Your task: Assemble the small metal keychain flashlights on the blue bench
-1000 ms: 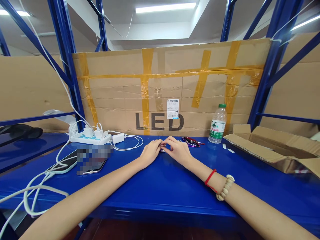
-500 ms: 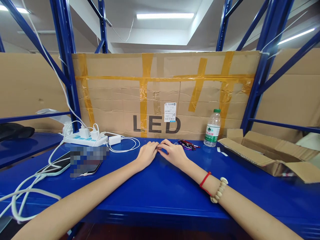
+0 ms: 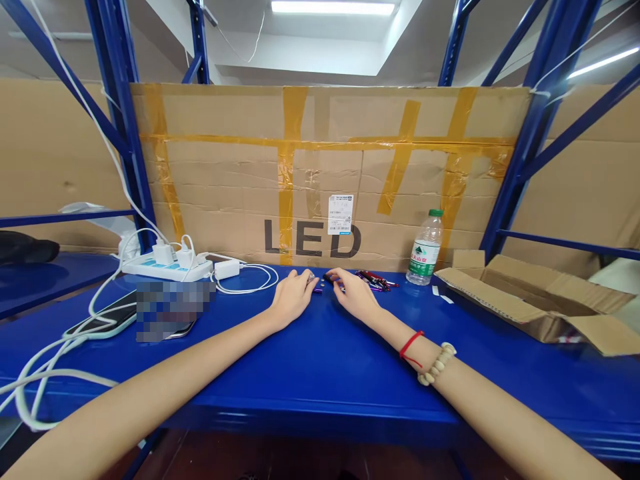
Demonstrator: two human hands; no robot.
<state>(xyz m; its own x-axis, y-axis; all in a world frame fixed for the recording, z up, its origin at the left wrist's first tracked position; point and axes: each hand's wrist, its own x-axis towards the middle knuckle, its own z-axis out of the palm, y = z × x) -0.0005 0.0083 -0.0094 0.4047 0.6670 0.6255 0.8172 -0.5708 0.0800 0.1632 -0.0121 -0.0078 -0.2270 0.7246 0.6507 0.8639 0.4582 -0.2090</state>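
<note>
My left hand (image 3: 293, 298) rests on the blue shelf top (image 3: 300, 380), fingers curled and pinched around a small shiny piece (image 3: 311, 277) too small to name. Just to its right, my right hand (image 3: 356, 293) pinches a small dark, pen-like piece (image 3: 328, 277) between thumb and fingers. In the gap between the hands lie tiny loose bits and the end of a slim purple piece (image 3: 318, 290). Behind my right hand is a pile of slim red, purple and black pen-like items (image 3: 383, 280), partly hidden by the hand.
A water bottle (image 3: 425, 248) with a green cap stands behind right, near small white paper slips (image 3: 441, 295). An open cardboard box (image 3: 530, 293) sits at right. A power strip (image 3: 165, 268), white cables and phones (image 3: 107, 319) occupy the left. A cardboard panel (image 3: 225, 180) closes the back.
My hands were touching at the fingertips and have moved apart sideways. The dark piece in my right hand and the small bits between the hands now show. The view has tilted slightly downward.
</note>
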